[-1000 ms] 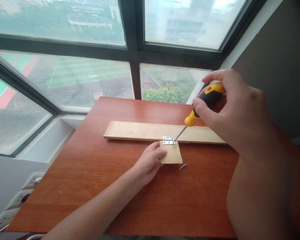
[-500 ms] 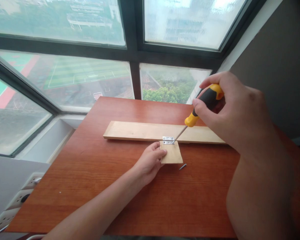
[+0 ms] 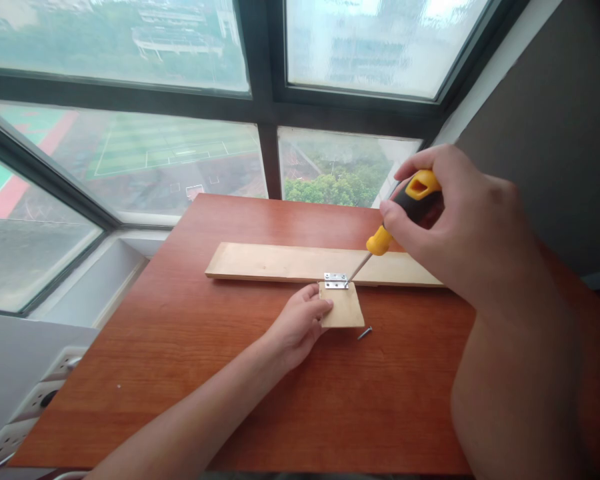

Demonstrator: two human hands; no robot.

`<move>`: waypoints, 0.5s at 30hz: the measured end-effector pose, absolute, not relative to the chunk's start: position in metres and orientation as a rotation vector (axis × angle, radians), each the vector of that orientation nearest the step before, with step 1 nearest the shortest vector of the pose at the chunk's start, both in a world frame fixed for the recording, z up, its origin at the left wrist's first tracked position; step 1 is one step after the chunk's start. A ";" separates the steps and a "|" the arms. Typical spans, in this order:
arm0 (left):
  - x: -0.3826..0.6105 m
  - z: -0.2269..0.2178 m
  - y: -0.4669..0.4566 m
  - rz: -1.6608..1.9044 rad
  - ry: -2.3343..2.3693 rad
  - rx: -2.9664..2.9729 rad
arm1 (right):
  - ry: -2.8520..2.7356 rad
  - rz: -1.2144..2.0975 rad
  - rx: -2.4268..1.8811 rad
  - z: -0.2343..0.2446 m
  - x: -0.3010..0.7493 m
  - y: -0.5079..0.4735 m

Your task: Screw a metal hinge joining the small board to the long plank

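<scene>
My right hand (image 3: pixel 455 213) grips a yellow and black screwdriver (image 3: pixel 410 200) by its handle. Its shaft slants down to the left, and the tip meets the right end of a silver hinge (image 3: pixel 336 281). One leaf of the hinge lies on a long pale wooden board (image 3: pixel 270 260), the other on a small square wood piece (image 3: pixel 345 308). My left hand (image 3: pixel 303 323) pinches that small piece at its left edge, thumb on top and fingers partly hidden beneath. A loose screw (image 3: pixel 365 333) lies on the table just right of the small piece.
Everything rests on a reddish-brown wooden table (image 3: pixel 260 413). Dark-framed windows (image 3: pixel 265 110) rise behind it, with a sports field outside. Wall sockets (image 3: pixel 43 398) sit at the lower left, and a grey wall (image 3: pixel 555 133) stands to the right.
The screwdriver handle has turned within my right hand, so more of its yellow end shows. My left hand and the wood pieces keep their places.
</scene>
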State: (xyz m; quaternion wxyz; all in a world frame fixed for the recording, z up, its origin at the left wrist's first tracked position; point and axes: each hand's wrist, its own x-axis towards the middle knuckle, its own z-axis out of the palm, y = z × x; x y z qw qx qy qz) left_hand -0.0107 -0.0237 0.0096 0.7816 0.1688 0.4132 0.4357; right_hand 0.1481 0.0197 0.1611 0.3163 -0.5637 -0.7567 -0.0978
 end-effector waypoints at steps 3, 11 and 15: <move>-0.010 0.010 -0.024 0.942 0.894 0.362 | -1.988 -0.202 -1.475 0.163 0.148 0.018; -0.011 0.011 -0.024 0.930 0.903 0.381 | -1.992 -0.238 -1.415 0.166 0.150 0.015; -0.010 0.012 -0.024 0.929 0.906 0.392 | -1.992 -0.257 -1.415 0.166 0.154 0.016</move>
